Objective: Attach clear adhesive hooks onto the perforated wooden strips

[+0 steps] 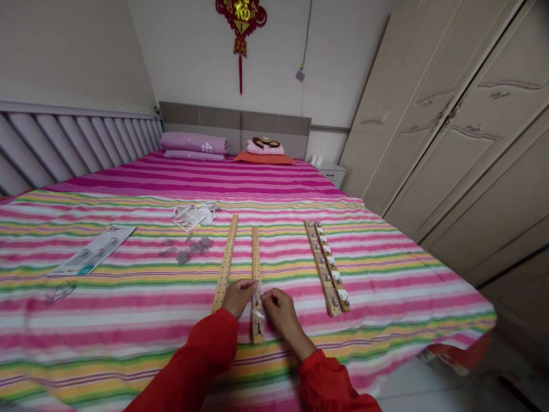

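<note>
Near the bed edge, left hand (238,297) and right hand (279,309) pinch a small hook (257,297) over a wooden strip (256,269).

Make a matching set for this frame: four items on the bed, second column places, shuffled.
1. right hand
2. strips with hooks fitted
3. flat packaging card
4. loose clear hooks

A. far left on the striped sheet
B. at the middle wooden strip, pinching a small clear piece with the left hand
C. right of the hands, side by side
D. left of the bare strips, below the torn wrappers

Pairs: 1-B, 2-C, 3-A, 4-D
</note>
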`<state>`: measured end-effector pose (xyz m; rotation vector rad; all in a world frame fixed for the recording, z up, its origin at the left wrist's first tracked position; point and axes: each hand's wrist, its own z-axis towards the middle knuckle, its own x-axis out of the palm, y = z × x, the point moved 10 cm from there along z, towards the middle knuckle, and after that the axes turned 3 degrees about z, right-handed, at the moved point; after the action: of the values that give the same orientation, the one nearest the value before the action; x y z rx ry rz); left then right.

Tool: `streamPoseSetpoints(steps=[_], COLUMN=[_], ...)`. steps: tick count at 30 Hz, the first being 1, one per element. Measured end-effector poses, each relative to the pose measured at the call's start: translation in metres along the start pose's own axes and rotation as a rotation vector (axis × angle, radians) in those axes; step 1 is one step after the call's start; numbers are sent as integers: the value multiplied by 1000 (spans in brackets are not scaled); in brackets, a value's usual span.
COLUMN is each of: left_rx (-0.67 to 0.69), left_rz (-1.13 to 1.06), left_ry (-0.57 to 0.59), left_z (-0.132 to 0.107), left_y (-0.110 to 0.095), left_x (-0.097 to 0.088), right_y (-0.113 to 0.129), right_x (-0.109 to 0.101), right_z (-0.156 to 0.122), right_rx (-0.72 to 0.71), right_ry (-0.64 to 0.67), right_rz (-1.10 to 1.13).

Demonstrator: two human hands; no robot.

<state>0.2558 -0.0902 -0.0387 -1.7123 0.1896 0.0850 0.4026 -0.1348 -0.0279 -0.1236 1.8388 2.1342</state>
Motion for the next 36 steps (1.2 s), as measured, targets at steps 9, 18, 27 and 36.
streamPoseSetpoints(steps=[9,18,27,36], left_rx=[1,22,-33,-32], left_rz=[39,48,39,211], left_ry=[-8,-28,-26,-160], left_z=[3,6,4,11], left_y=[1,1,8,12], left_x=[1,-2,0,-8], right_y=[-5,-1,3,1], right_x=[2,2,0,1], right_z=[2,1,0,-1], right_rx=[9,18,13,-7], right_ry=[-16,-17,-21,-22], right_rz=[-71,-138,-185,-202])
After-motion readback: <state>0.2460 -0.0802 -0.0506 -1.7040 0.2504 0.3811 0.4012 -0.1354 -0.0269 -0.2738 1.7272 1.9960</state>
